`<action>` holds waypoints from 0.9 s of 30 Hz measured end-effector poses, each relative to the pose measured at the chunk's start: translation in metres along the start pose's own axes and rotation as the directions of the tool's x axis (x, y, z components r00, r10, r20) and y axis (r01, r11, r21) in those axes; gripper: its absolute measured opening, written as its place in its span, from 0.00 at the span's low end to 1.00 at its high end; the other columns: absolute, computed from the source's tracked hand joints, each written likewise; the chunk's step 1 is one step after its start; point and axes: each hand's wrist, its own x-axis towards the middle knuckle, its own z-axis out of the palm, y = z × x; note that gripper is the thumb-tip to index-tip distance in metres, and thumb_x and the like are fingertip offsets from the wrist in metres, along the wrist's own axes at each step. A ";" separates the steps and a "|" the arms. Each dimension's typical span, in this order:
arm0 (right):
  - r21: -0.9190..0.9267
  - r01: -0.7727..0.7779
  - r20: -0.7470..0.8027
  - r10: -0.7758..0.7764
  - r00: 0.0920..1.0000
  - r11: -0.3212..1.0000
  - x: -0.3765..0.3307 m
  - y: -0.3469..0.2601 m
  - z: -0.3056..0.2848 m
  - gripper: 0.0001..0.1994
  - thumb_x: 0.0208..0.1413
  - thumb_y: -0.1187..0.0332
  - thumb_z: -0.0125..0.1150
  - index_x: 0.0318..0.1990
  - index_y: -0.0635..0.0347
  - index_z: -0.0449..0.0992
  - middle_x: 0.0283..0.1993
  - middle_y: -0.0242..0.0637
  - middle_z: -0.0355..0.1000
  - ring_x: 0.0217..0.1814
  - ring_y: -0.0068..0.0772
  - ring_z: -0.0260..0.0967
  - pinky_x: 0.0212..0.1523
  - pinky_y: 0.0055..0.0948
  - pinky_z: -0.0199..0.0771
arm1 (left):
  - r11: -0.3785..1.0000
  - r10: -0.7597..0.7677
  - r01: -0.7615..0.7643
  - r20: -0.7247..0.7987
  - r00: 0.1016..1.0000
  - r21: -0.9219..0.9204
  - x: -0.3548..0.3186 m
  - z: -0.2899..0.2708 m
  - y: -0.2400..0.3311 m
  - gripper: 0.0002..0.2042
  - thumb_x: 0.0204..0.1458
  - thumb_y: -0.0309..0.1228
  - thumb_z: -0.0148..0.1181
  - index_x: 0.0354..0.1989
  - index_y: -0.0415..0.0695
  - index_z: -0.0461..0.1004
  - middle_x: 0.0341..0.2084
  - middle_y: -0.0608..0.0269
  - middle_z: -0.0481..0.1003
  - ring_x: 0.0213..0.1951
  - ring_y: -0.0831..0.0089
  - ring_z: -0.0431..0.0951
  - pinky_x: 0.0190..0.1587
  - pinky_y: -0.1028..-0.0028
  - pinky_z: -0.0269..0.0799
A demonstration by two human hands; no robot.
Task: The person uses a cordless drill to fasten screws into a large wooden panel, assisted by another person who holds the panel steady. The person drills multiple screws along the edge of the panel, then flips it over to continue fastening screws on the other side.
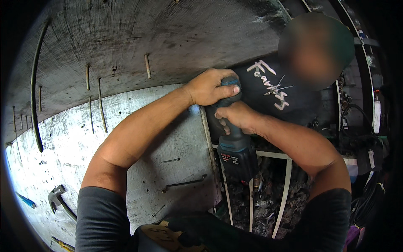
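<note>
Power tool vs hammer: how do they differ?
The power tool is gripped by the left hand and right hand; no hand touches the hammer. The power tool is teal and black; the hammer has a grey head and dark handle. The power tool looks bulky, the hammer slim. Both have dark parts.

Power tool (236,142), cordless, one. Body teal and black; block-shaped black battery (243,166) seated at the base, with small printed label. Pose: housing uppermost in view, grip running down to the battery. Left hand (210,87) over the housing; right hand (238,116) around the grip, partly hiding it. Place: right of the metal surface's (191,143) edge.
</note>
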 end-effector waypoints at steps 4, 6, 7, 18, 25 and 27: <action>-0.017 -0.014 -0.011 0.014 1.000 1.000 0.001 -0.001 0.000 0.07 0.62 0.69 0.60 0.36 0.64 0.76 0.27 0.37 0.72 0.22 0.32 0.69 0.25 0.36 0.72 | 0.999 0.028 -0.029 -0.037 0.999 -0.017 -0.003 0.001 0.001 0.25 0.64 0.52 0.63 0.53 0.39 0.80 0.40 0.49 0.84 0.43 0.59 0.86 0.49 0.61 0.81; -0.016 -0.012 0.009 0.012 1.000 1.000 0.001 -0.002 0.001 0.06 0.61 0.69 0.61 0.36 0.64 0.75 0.28 0.37 0.71 0.23 0.33 0.69 0.25 0.36 0.73 | 1.000 0.000 0.000 -0.023 1.000 0.002 -0.004 0.001 0.001 0.25 0.64 0.52 0.62 0.54 0.39 0.80 0.40 0.49 0.84 0.43 0.58 0.86 0.50 0.61 0.81; -0.026 -0.009 0.015 0.010 1.000 1.000 0.001 -0.003 0.001 0.06 0.61 0.70 0.61 0.36 0.63 0.75 0.28 0.37 0.71 0.24 0.33 0.69 0.25 0.35 0.73 | 1.000 -0.014 0.014 -0.021 1.000 0.017 -0.004 0.000 0.001 0.25 0.64 0.52 0.62 0.54 0.39 0.80 0.41 0.49 0.84 0.44 0.58 0.85 0.50 0.61 0.81; -0.024 0.008 0.017 -0.007 1.000 1.000 0.005 0.003 0.002 0.05 0.60 0.70 0.61 0.34 0.62 0.75 0.27 0.37 0.70 0.24 0.33 0.69 0.26 0.35 0.73 | 1.000 -0.005 0.005 -0.024 1.000 -0.004 -0.007 0.002 -0.003 0.31 0.62 0.56 0.61 0.55 0.35 0.78 0.42 0.51 0.82 0.46 0.63 0.82 0.52 0.63 0.78; -0.044 -0.003 0.009 0.003 1.000 0.999 0.011 0.005 0.001 0.07 0.60 0.69 0.60 0.34 0.64 0.77 0.28 0.37 0.71 0.25 0.33 0.70 0.26 0.36 0.72 | 0.999 0.022 -0.023 -0.031 0.999 -0.027 -0.008 0.002 -0.008 0.31 0.62 0.56 0.61 0.54 0.36 0.78 0.41 0.52 0.82 0.45 0.64 0.82 0.52 0.63 0.78; -0.042 -0.004 0.018 0.004 1.000 0.999 0.011 0.004 0.001 0.07 0.60 0.69 0.60 0.35 0.64 0.76 0.28 0.37 0.71 0.25 0.33 0.70 0.26 0.36 0.72 | 0.999 0.027 -0.028 -0.043 0.999 -0.030 -0.008 0.002 -0.009 0.28 0.63 0.53 0.63 0.54 0.37 0.79 0.41 0.50 0.84 0.44 0.59 0.84 0.51 0.62 0.79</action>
